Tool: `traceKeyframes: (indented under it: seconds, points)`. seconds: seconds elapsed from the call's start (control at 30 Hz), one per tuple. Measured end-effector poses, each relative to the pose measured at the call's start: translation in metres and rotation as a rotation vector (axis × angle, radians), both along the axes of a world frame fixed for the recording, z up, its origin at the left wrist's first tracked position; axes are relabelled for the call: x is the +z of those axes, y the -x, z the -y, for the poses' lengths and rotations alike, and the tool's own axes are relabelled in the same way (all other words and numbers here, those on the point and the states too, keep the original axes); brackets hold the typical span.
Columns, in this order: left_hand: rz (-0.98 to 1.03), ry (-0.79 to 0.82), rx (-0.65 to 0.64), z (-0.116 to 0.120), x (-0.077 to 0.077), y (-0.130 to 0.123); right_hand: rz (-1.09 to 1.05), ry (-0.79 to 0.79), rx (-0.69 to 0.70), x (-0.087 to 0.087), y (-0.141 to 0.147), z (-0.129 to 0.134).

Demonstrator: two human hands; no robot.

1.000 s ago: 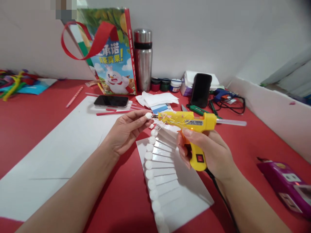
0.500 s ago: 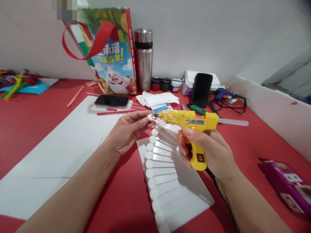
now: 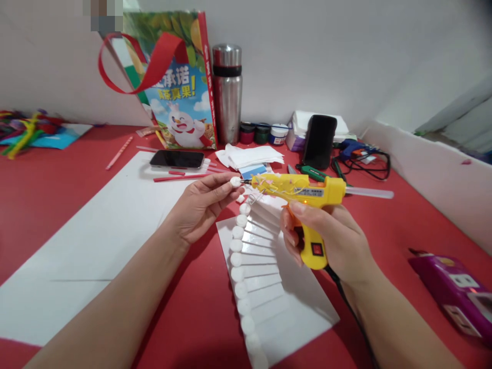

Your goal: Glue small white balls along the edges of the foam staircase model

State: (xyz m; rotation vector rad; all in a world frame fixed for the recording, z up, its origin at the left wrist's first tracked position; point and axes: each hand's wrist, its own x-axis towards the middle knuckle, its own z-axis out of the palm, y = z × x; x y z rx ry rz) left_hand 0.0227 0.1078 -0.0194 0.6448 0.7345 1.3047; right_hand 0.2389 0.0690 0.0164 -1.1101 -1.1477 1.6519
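A small round white disc [image 3: 236, 182] is pinched between the thumb and fingers of my left hand [image 3: 205, 202]. My right hand [image 3: 332, 233] is closed around the handle of a yellow hot glue gun [image 3: 315, 192], which has a lit orange light and a clear glue stick [image 3: 369, 192] out of its back. The gun's metal nozzle meets the disc's right edge. Strings of glue cling to its front. Below, a curved row of similar white discs [image 3: 237, 260] runs along the left edge of a fan of white strips, over a white sheet [image 3: 307, 318].
Behind the hands lie a phone [image 3: 177, 159], red sticks [image 3: 180, 178] and folded tissues [image 3: 251, 156]. A steel flask [image 3: 227, 97], a gift bag [image 3: 184, 92], paint jars [image 3: 262, 133] and an upright black phone [image 3: 320, 142] line the back. A purple power strip [image 3: 453, 297] lies at right.
My left hand has turned the disc slightly and drawn it a little to the left, so more of its face shows. The glue gun stays almost in place.
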Motion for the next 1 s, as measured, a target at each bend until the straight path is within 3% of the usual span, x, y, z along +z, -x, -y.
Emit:
traceKeyframes:
  seconds: [1.0]
  points:
    - [0.01, 0.012, -0.011, 0.0003, 0.0004, -0.0004, 0.022, -0.011, -0.026, 0.0017, 0.0016, 0.0006]
